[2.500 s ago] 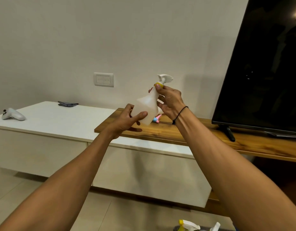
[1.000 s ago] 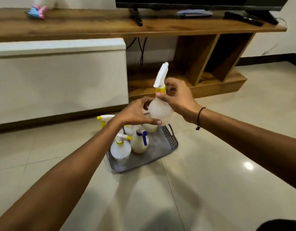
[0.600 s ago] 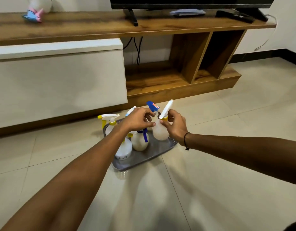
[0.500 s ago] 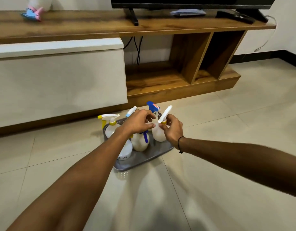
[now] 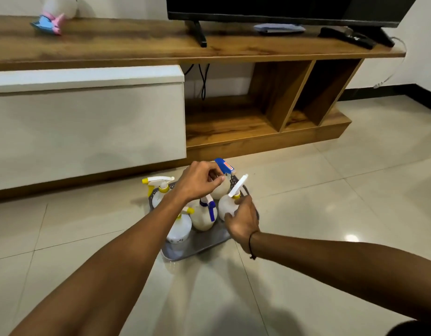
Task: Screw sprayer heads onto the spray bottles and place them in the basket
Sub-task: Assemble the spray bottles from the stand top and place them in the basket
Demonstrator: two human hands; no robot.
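Television (image 5: 282,7) on wooden shelf (image 5: 136,48); folded cloth (image 5: 278,28), remote (image 5: 346,37), white cabinet (image 5: 88,122).

You see a grey perforated plastic basket (image 5: 199,246) on the glossy cream-tiled floor (image 5: 331,214). In it stand translucent white round spray bottles: one with a white sprayer head and yellow collar (image 5: 236,190), one with a blue trigger (image 5: 210,209), one with a blue head bearing an orange label (image 5: 224,166). The wood-grain brown TV shelf (image 5: 136,44) carries a black television (image 5: 282,8).
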